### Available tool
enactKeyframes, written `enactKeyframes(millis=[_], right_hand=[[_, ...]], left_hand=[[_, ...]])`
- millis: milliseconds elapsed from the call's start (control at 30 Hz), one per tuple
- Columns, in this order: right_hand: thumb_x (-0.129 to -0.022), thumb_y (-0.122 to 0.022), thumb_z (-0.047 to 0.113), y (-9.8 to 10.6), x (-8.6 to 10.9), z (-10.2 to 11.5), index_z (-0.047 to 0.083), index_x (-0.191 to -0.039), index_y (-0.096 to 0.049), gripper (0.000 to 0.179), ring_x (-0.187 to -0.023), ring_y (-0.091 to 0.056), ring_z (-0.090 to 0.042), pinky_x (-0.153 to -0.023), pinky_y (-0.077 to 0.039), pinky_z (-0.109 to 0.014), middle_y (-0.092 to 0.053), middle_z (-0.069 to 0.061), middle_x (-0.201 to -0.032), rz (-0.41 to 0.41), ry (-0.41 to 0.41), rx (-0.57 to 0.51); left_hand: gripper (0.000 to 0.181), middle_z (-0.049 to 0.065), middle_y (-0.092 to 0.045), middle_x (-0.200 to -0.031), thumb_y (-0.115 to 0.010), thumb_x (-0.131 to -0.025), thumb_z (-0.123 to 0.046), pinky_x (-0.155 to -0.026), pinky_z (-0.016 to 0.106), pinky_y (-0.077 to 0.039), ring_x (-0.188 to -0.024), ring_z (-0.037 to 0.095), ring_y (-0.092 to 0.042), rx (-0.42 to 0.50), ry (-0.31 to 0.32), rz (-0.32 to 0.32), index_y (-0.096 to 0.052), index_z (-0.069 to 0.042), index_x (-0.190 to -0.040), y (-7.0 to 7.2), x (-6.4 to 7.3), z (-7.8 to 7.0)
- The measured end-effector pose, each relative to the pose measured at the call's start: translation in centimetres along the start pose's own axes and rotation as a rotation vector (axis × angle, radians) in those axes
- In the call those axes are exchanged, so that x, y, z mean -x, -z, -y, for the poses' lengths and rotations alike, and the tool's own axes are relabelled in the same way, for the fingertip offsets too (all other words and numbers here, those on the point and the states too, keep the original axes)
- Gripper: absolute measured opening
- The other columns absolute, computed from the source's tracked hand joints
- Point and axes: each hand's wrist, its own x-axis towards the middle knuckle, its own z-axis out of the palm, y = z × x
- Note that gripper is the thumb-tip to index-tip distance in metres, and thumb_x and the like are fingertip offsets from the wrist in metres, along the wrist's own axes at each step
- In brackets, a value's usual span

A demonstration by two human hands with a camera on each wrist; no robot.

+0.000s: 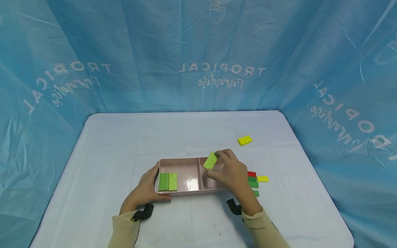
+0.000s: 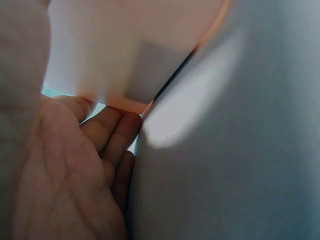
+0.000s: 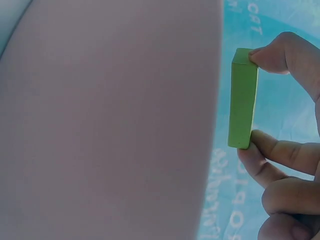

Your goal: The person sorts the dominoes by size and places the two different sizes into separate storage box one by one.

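Observation:
A pale pink tray (image 1: pixel 188 169) with a divider lies in front of me on the white table. My left hand (image 1: pixel 145 187) grips its left end, with fingers at the far side and thumb along the near side. In the left compartment, green blocks (image 1: pixel 164 182) stand side by side against the left wall. Over the right compartment, my right hand (image 1: pixel 232 172) pinches a light green block (image 1: pixel 211 161) between thumb and fingertips. The right wrist view shows that block (image 3: pixel 243 105) held by its two ends. Only the tray's pale wall (image 2: pixel 110 45) shows in the left wrist view.
A yellow block (image 1: pixel 245 140) lies beyond the tray at the right. Beside my right hand are a red block (image 1: pixel 252 174), several green blocks (image 1: pixel 253 185) and another yellow block (image 1: pixel 262 178), some partly hidden by the hand. A blue printed curtain (image 1: pixel 198 51) surrounds the table.

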Motion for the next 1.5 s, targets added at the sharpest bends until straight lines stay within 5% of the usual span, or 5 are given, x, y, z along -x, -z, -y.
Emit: enactKeyframes(millis=[433,900,1033,1333,1500], right_hand=[[-0.069,-0.089,0.045,-1.3,-0.5,2.4,0.018,-0.116,-0.071,0.057,-0.048,-0.037,-0.003,-0.043,-0.032,-0.018,-0.064,0.004,-0.113,0.130,0.089,0.080],[-0.067,-0.087,0.053,-4.7,-1.5,4.0,0.018,-0.119,-0.073,0.064,-0.077,-0.063,-0.013,-0.069,-0.050,-0.029,-0.067,0.003,-0.109,0.280,0.188,0.121],[-0.066,-0.085,0.059,-5.5,-1.6,4.2,0.021,-0.117,-0.074,0.064,-0.086,-0.065,-0.011,-0.078,-0.045,-0.036,-0.069,0.006,-0.105,0.277,0.256,0.173],[-0.063,-0.082,0.060,-6.4,-1.8,4.9,0.025,-0.107,-0.075,0.057,-0.071,-0.052,-0.006,-0.074,-0.035,-0.036,-0.069,0.010,-0.101,0.313,0.329,0.267],[-0.062,-0.084,0.065,-6.9,-1.7,5.2,0.025,-0.110,-0.075,0.063,-0.077,-0.059,-0.005,-0.074,-0.034,-0.035,-0.071,0.011,-0.110,0.331,0.349,0.272]], left_hand=[[0.143,0.024,-0.027,-0.162,-0.095,-0.060,-0.050,-0.117,0.067,-0.021,-0.147,0.045,-0.026,0.012,0.008,-0.001,-0.006,0.000,-0.161,0.0,0.0,0.0],[0.144,0.023,-0.026,-0.163,-0.095,-0.061,-0.049,-0.117,0.066,-0.021,-0.148,0.045,-0.025,0.013,0.011,0.006,-0.005,0.001,-0.161,0.0,0.1,-0.1],[0.144,0.023,-0.026,-0.163,-0.095,-0.060,-0.049,-0.118,0.066,-0.021,-0.148,0.045,-0.025,0.007,0.027,0.011,-0.005,0.000,-0.161,0.1,0.0,-0.4],[0.143,0.023,-0.026,-0.163,-0.095,-0.061,-0.048,-0.118,0.065,-0.022,-0.148,0.044,-0.025,0.009,0.033,0.013,-0.004,0.000,-0.161,0.2,0.0,-0.5],[0.143,0.023,-0.026,-0.162,-0.095,-0.062,-0.049,-0.117,0.066,-0.023,-0.148,0.045,-0.025,0.005,0.027,0.009,-0.004,0.000,-0.161,0.1,0.1,-0.2]])
